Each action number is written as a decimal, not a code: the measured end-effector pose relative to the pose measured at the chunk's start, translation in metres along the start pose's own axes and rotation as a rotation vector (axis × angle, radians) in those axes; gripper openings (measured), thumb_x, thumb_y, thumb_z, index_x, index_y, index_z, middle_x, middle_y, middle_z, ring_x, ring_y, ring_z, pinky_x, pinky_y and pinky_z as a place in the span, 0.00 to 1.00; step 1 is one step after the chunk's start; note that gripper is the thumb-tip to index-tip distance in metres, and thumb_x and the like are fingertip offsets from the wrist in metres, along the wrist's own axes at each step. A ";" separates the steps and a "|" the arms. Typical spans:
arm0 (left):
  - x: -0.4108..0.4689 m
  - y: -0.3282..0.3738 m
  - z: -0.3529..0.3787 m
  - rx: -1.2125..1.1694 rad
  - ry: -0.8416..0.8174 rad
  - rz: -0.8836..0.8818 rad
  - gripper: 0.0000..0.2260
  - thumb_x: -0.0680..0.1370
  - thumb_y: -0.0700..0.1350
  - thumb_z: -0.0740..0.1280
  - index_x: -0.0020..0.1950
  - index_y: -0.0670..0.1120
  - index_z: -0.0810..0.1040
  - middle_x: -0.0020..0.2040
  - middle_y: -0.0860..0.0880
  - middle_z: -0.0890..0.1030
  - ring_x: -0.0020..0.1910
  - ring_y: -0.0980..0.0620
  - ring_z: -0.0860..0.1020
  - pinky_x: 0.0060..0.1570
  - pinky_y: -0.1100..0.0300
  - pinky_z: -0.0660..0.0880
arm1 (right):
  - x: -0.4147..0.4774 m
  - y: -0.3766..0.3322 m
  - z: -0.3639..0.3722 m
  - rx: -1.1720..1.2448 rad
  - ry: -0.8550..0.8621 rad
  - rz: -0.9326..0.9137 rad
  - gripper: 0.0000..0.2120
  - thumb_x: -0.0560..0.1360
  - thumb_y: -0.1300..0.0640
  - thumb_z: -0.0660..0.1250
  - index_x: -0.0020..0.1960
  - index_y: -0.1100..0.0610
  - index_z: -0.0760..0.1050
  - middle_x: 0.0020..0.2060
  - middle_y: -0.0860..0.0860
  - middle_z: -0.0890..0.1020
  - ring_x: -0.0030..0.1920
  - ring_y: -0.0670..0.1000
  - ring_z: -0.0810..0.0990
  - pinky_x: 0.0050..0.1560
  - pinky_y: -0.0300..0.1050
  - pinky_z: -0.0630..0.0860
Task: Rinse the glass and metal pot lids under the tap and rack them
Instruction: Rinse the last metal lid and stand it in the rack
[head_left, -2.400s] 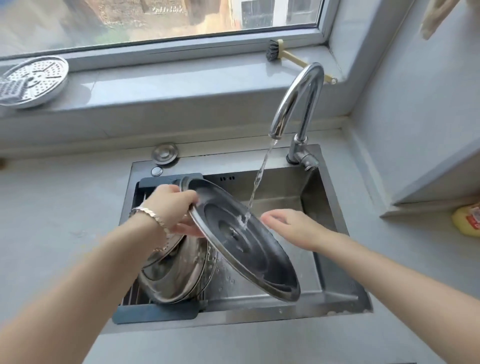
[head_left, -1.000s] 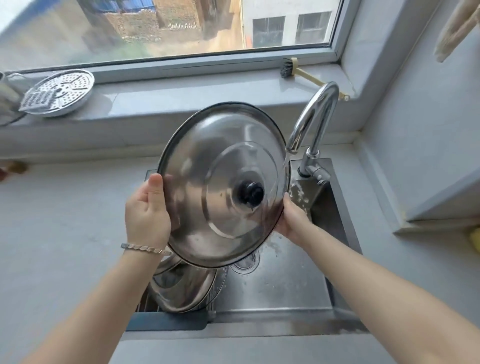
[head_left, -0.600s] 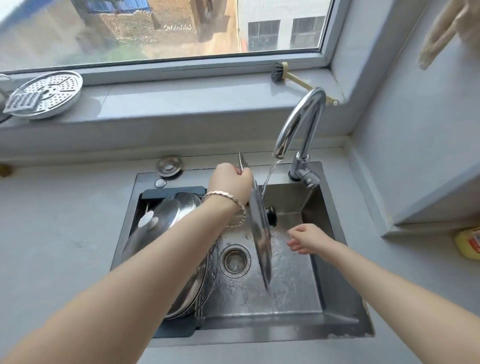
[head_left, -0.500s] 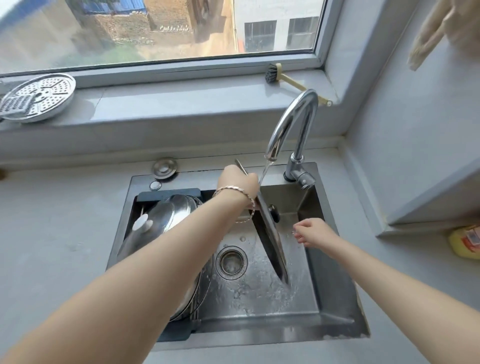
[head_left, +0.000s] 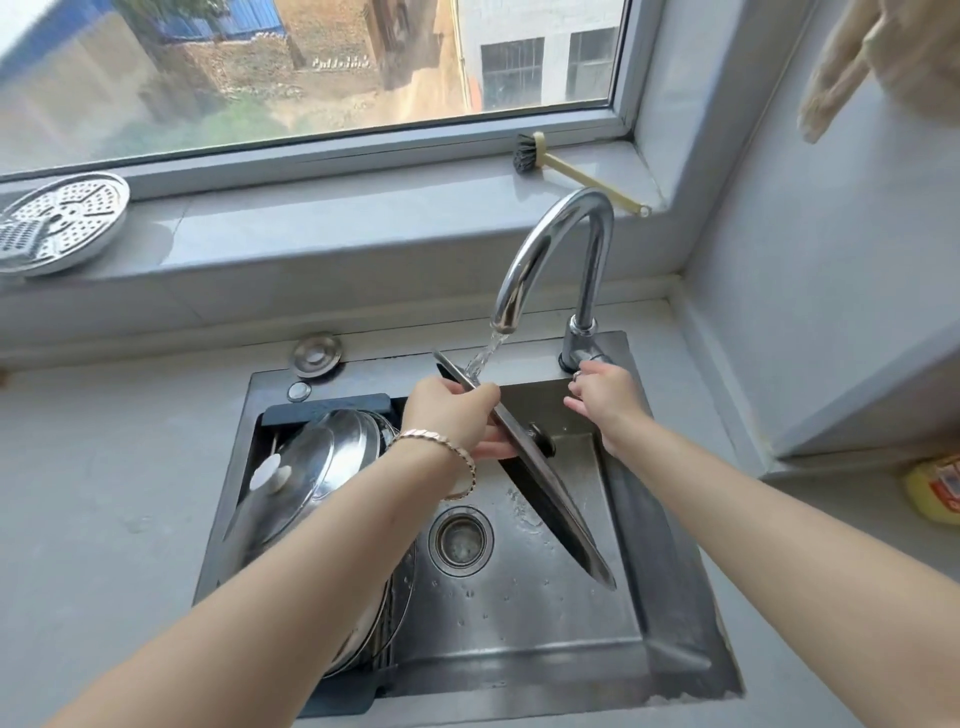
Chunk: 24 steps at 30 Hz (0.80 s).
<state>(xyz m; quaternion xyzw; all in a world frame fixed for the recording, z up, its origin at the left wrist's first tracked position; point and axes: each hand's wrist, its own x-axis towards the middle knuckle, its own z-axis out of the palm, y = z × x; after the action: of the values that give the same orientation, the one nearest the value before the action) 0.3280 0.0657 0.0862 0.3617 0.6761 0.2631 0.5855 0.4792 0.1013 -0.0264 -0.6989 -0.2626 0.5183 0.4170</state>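
My left hand (head_left: 451, 415) grips the upper rim of a metal pot lid (head_left: 550, 499), held edge-on over the sink (head_left: 675, 613) with its black knob facing right. Water from the tap (head_left: 556, 244) runs onto the lid's top edge. My right hand (head_left: 602, 397) reaches up to the tap's lever (head_left: 587, 358) and its fingertips touch it. Other metal lids (head_left: 317, 467), one with a white knob, lean in the dark rack (head_left: 332, 405) at the sink's left side, partly hidden by my left arm.
A perforated steamer plate (head_left: 57, 223) lies on the windowsill at the left, a dish brush (head_left: 561, 166) at the sill's right end. A sink plug (head_left: 316, 354) sits behind the basin. A yellow bottle (head_left: 935, 488) stands at the right edge. The drain (head_left: 460, 540) is open.
The lid went from facing me to edge-on under the running water, held by my left hand alone. My right hand let go and rose from the basin to the tap lever.
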 end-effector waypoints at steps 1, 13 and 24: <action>-0.003 -0.001 -0.004 -0.002 0.008 0.002 0.08 0.75 0.34 0.60 0.54 0.34 0.70 0.33 0.43 0.76 0.19 0.52 0.78 0.23 0.57 0.79 | -0.001 -0.003 0.001 0.006 -0.007 0.006 0.20 0.76 0.71 0.55 0.67 0.64 0.69 0.59 0.57 0.74 0.53 0.55 0.75 0.64 0.54 0.71; -0.043 -0.010 -0.034 0.063 -0.089 0.112 0.03 0.75 0.36 0.65 0.43 0.37 0.73 0.20 0.48 0.78 0.22 0.51 0.80 0.24 0.60 0.79 | -0.082 0.026 0.016 -0.606 -0.435 -0.045 0.17 0.78 0.43 0.54 0.61 0.52 0.68 0.37 0.49 0.76 0.33 0.49 0.75 0.34 0.41 0.77; -0.052 -0.079 -0.107 0.309 0.108 0.145 0.09 0.79 0.44 0.59 0.43 0.43 0.76 0.38 0.46 0.81 0.31 0.53 0.80 0.31 0.60 0.77 | -0.104 0.028 0.010 -0.558 -0.353 -0.413 0.14 0.79 0.47 0.57 0.53 0.56 0.72 0.41 0.52 0.79 0.41 0.51 0.75 0.46 0.48 0.71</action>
<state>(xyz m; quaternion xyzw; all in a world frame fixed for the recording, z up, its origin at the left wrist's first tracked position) 0.2118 -0.0159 0.0745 0.4809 0.7109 0.2166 0.4653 0.4346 0.0070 0.0013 -0.6180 -0.5964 0.4445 0.2546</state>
